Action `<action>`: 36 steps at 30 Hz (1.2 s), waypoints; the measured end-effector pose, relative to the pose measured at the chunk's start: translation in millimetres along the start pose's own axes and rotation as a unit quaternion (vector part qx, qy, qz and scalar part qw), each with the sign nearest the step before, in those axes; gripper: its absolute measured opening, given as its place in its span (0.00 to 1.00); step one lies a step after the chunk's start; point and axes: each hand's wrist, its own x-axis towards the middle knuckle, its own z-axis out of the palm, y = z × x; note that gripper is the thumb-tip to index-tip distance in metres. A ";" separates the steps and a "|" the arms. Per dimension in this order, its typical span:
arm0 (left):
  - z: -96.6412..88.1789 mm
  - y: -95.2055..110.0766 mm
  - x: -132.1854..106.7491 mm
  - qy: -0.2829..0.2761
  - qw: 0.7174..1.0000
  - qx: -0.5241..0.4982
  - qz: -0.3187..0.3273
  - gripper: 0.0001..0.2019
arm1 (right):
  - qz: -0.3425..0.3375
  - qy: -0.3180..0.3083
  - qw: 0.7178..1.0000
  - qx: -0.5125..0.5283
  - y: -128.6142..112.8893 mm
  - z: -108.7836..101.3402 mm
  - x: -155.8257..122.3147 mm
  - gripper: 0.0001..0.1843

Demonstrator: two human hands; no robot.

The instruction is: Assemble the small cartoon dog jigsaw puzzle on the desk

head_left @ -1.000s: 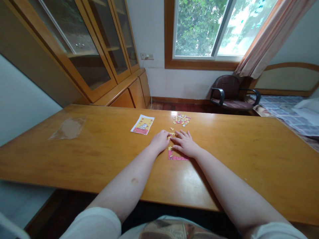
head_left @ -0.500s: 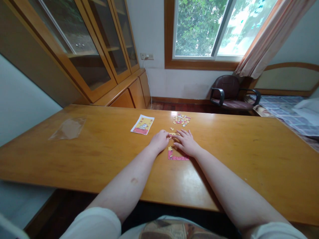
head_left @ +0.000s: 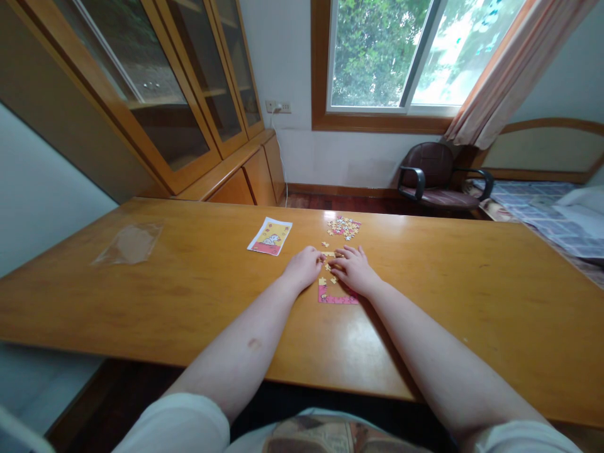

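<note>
Both my hands rest on the wooden table [head_left: 189, 296] over a partly joined jigsaw puzzle [head_left: 336, 296] with a pink lower edge. My left hand [head_left: 302, 267] lies curled at the puzzle's left side, its fingertips pinched at small yellow pieces [head_left: 329, 255]. My right hand [head_left: 355, 269] lies flat with fingers spread on the puzzle's upper right part, fingertips by the same small pieces. A heap of loose puzzle pieces [head_left: 344, 227] sits farther back. A picture card [head_left: 270, 236] lies to the left of the hands.
A clear plastic bag [head_left: 128, 243] lies at the table's left. Glass-door wooden cabinets [head_left: 189, 94] stand at the left wall. A dark armchair [head_left: 436, 176] sits under the window, a bed [head_left: 547, 207] at the right.
My right hand has drawn slightly back and to the right, uncovering more of the puzzle's left column and small pieces. My left hand has barely moved.
</note>
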 end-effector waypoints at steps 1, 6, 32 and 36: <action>-0.8 0.8 -0.5 -0.001 1.000 0.000 0.002 0.11 | -0.002 0.002 1.000 0.002 0.0 0.0 0.0 0.14; -5.6 0.6 -1.2 0.000 1.000 0.008 0.004 0.10 | 0.002 0.023 1.000 0.009 0.8 0.7 0.3 0.13; 2.4 -23.5 14.2 0.078 0.990 -0.090 -0.071 0.08 | -0.051 -0.063 0.994 -0.072 3.9 -14.7 79.9 0.20; 1.6 -23.4 13.4 0.079 0.990 -0.094 -0.066 0.08 | -0.023 -0.084 0.994 -0.060 1.2 -13.4 88.3 0.15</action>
